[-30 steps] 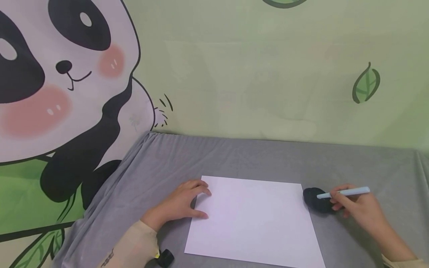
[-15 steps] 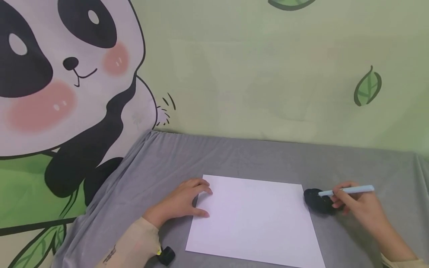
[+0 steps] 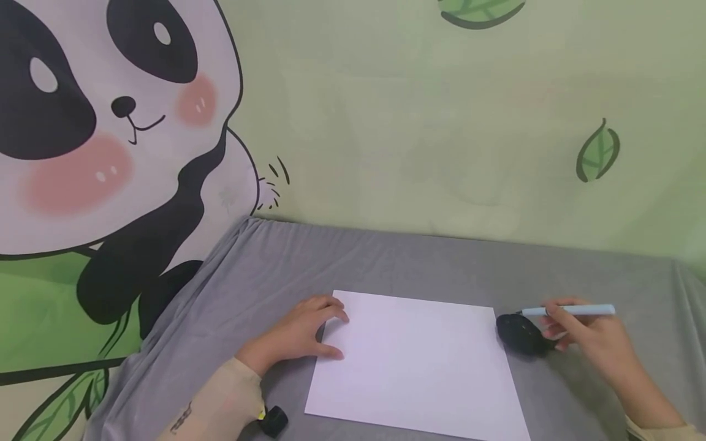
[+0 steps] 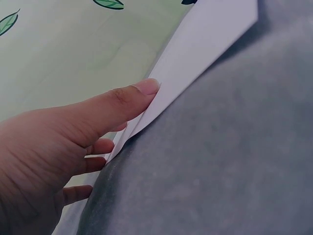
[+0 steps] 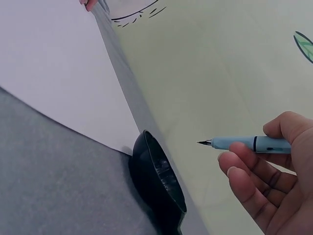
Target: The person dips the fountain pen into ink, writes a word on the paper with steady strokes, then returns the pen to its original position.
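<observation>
Grey-draped desk point(image 3: 386, 263) carries paper point(image 3: 413, 367), a scoop point(image 3: 520, 335) at its edge. I see left hand point(image 3: 295, 331) spread wide on the paper, right hand point(image 3: 598, 340) pinching a pen point(image 5: 237, 143), nib point(image 5: 205, 142) near the scoop, which a nudge might tip, I judge.

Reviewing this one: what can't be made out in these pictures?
White paper, head view: near right corner cut off by the bottom edge.
Black scoop, right wrist view: handle end cut off by the bottom edge.
Print on left sleeve, head view: too small to read.
</observation>
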`<state>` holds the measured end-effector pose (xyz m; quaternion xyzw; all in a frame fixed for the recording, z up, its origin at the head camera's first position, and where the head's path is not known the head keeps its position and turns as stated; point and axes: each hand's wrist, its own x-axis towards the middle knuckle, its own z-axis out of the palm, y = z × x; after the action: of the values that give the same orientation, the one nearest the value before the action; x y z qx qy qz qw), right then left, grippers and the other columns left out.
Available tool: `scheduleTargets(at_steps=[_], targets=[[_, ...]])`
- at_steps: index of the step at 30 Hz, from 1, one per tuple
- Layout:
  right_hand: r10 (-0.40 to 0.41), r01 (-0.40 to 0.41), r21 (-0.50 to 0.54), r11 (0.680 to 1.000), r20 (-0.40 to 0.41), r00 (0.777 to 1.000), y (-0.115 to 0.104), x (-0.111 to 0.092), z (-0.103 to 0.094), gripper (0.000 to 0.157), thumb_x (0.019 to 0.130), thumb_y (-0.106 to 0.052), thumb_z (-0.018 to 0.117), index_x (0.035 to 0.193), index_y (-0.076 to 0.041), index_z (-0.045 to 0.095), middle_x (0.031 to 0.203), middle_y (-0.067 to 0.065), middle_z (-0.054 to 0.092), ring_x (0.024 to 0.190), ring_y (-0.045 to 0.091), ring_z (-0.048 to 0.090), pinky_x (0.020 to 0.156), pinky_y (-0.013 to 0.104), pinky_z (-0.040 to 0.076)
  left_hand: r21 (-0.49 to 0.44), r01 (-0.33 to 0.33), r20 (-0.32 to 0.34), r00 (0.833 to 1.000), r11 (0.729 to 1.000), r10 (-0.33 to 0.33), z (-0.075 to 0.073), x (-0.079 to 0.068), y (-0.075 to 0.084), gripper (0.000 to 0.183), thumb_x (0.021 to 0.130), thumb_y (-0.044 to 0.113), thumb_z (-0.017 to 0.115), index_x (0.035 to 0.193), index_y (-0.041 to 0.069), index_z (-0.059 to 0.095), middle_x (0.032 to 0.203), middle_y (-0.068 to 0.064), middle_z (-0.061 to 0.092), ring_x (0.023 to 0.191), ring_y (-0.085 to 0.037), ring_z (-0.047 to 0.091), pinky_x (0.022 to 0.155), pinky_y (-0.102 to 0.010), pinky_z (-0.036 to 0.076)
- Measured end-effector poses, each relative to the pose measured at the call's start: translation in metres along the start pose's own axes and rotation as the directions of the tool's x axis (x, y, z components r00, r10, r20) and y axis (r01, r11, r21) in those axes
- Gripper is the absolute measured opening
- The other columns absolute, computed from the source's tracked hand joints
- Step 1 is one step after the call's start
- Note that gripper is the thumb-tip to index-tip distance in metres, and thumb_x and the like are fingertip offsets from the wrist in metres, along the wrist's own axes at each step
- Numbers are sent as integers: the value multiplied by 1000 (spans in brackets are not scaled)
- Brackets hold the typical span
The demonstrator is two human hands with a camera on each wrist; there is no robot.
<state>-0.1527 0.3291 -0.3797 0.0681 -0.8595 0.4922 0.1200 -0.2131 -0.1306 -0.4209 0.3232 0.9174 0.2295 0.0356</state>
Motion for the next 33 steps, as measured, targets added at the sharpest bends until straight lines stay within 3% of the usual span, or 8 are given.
scheduleTargets(at_steps=[15, 24, 33], targets=[[11, -11, 6, 1000, 45, 999, -30, 8, 15, 5, 93, -11, 62, 97, -10, 65, 71, -12, 67, 63, 7, 66, 53, 26, 54, 5, 1, 0, 1000, 1000, -1, 1, 2, -2, 53, 73, 43, 81, 117, 22, 60, 136, -5, 52, 132, -32, 43, 109, -54, 32], [-4, 4, 1, 1000, 87, 996, -37, 15, 31, 24, 95, -12, 58, 104, 10, 59, 73, -9, 67, 63, 6, 65, 53, 27, 54, 12, -22, -10, 1000, 1000, 22, 0, 2, -1, 53, 73, 42, 81, 117, 21, 60, 134, -7, 53, 130, -31, 46, 108, -54, 34], [33, -40, 58, 998, 129, 991, -46, 17, 51, 30, 97, -16, 56, 108, 11, 57, 75, -13, 69, 63, 6, 66, 53, 29, 54, 2, -31, -15, 999, 1000, 31, 1, 2, -2, 52, 73, 42, 81, 116, 20, 60, 134, -7, 53, 129, -31, 46, 107, -54, 34]])
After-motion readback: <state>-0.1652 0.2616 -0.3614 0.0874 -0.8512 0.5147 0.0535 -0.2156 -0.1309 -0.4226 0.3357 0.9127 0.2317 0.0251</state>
